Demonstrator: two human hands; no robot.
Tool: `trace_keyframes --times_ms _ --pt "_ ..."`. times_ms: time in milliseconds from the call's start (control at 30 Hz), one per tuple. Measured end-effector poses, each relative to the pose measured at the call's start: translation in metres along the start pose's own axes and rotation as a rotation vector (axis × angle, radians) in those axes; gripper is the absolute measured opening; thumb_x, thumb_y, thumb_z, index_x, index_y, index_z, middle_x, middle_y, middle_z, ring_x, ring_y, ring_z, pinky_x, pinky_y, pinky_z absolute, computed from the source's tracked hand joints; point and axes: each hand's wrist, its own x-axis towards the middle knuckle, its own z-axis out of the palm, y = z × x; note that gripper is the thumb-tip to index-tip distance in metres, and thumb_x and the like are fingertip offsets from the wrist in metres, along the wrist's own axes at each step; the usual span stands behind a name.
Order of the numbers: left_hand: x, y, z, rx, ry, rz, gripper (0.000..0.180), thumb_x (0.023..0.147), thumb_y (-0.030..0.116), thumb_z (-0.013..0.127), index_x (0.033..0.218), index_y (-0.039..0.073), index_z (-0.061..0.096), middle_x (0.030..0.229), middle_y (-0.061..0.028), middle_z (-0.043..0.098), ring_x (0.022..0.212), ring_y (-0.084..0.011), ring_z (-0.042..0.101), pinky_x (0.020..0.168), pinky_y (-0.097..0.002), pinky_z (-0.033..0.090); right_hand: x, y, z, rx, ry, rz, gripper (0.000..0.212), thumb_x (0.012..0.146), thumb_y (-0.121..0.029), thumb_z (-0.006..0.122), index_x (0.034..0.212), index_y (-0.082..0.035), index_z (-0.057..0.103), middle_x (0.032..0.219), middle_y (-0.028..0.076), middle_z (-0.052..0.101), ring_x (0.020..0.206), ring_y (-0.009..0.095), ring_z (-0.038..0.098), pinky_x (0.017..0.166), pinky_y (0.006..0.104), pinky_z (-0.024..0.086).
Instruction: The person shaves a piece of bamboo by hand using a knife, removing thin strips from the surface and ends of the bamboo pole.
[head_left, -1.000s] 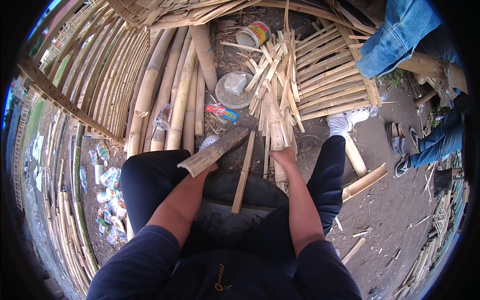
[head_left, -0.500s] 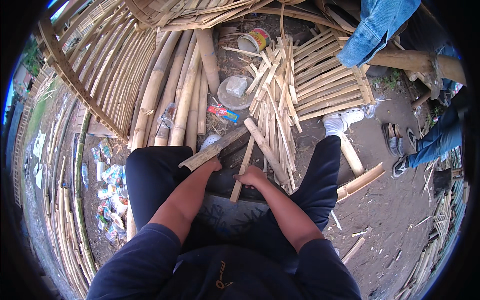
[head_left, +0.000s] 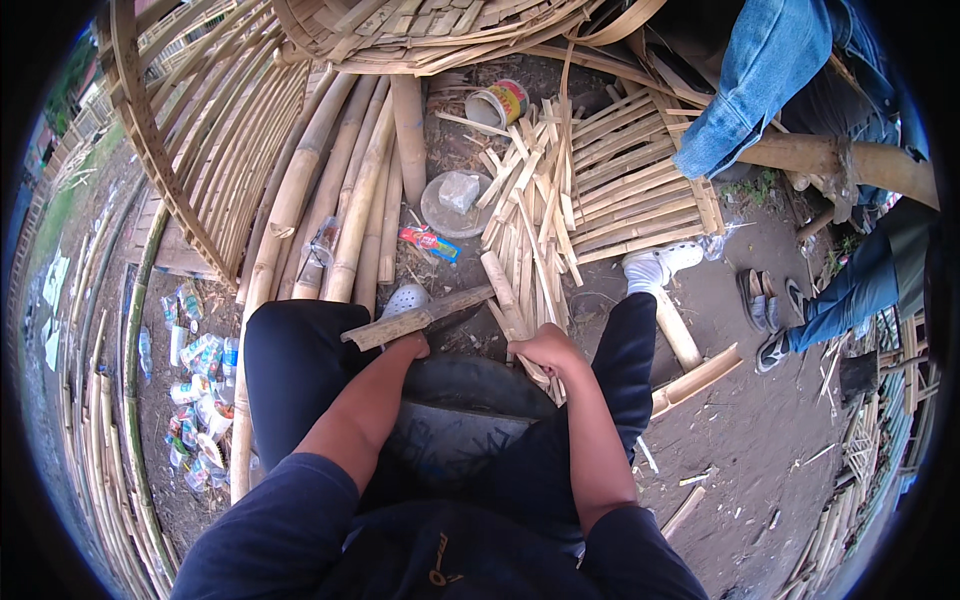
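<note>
My left hand (head_left: 411, 347) is at the underside of a split bamboo piece (head_left: 395, 325), which lies slanting over my left knee. Its fingers are curled and partly hidden beneath that piece, so the grip shows only in part. My right hand (head_left: 550, 351) is closed around a flat bamboo slat (head_left: 536, 374), whose near end points down toward my lap. Just beyond it lies a short round bamboo stick (head_left: 504, 287), against a loose pile of bamboo slats (head_left: 530, 215). Between my legs sits a dark, rounded object with a pale marked face (head_left: 455, 435).
Long bamboo poles (head_left: 365, 200) lie ahead on the left, beside a slatted bamboo frame (head_left: 190, 150). A stone (head_left: 459, 191) rests on a round slab. A bucket (head_left: 497, 104) lies tipped over. Plastic litter (head_left: 205, 400) is at left. A person in a denim sleeve (head_left: 760, 80) is at right.
My right hand has moved right and turned the slat to a new slant beside the pile. The split bamboo piece now lies flatter, its far end lower. My left hand has come slightly closer.
</note>
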Motion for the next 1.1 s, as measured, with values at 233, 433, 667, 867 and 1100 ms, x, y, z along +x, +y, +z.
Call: trace_keyframes --times_ms 233,433,667,867,1100 --pt "-0.014 0.011 0.004 -0.143 0.097 0.015 0.071 0.080 0.028 0.058 0.145 0.012 0.037 0.150 -0.0171 0.035 0.140 -0.0347 0.031 0.114 -0.0465 0.026 0.032 0.028 0.006 0.283 0.046 -0.029 0.042 0.069 -0.032 0.076 0.065 0.007 0.060 0.052 0.011 0.055 0.040 0.017 0.052 0.037 0.0357 0.038" --pt "-0.014 0.006 0.005 -0.085 0.004 0.013 0.067 0.081 0.027 0.058 0.143 0.011 0.040 0.148 -0.0180 0.038 0.138 -0.0347 0.033 0.113 -0.0455 0.029 0.015 0.013 0.005 -0.323 0.176 -0.132 0.051 0.064 -0.035 0.080 0.084 0.010 0.067 0.079 0.025 0.067 0.074 0.033 0.069 0.067 0.0378 0.054" --pt "-0.007 0.018 0.023 -0.149 0.157 0.005 0.043 0.071 0.018 0.059 0.112 0.004 0.062 0.116 -0.0207 0.060 0.111 -0.0308 0.058 0.090 -0.0426 0.048 -0.009 0.005 0.004 -0.467 0.115 -0.091 0.062 0.059 -0.038 0.083 0.095 0.010 0.066 0.099 0.028 0.066 0.095 0.039 0.065 0.085 0.0417 0.051" --pt "-0.005 0.026 0.009 -0.223 -0.286 0.025 0.016 0.069 0.008 0.055 0.064 0.002 0.068 0.067 -0.0175 0.067 0.069 -0.0275 0.068 0.064 -0.0425 0.052 -0.015 0.000 0.011 -0.509 0.134 -0.107 0.057 0.060 -0.036 0.082 0.097 0.005 0.068 0.099 0.025 0.067 0.095 0.038 0.066 0.085 0.0409 0.052" --pt "-0.047 0.046 -0.035 0.059 -0.144 0.221 0.012 0.063 0.008 0.059 0.065 0.006 0.070 0.073 -0.0116 0.070 0.066 -0.0227 0.069 0.061 -0.0378 0.053 -0.009 0.013 0.010 -0.619 0.080 -0.062 0.055 0.060 -0.037 0.082 0.098 0.001 0.069 0.101 0.021 0.069 0.096 0.035 0.067 0.084 0.0411 0.053"
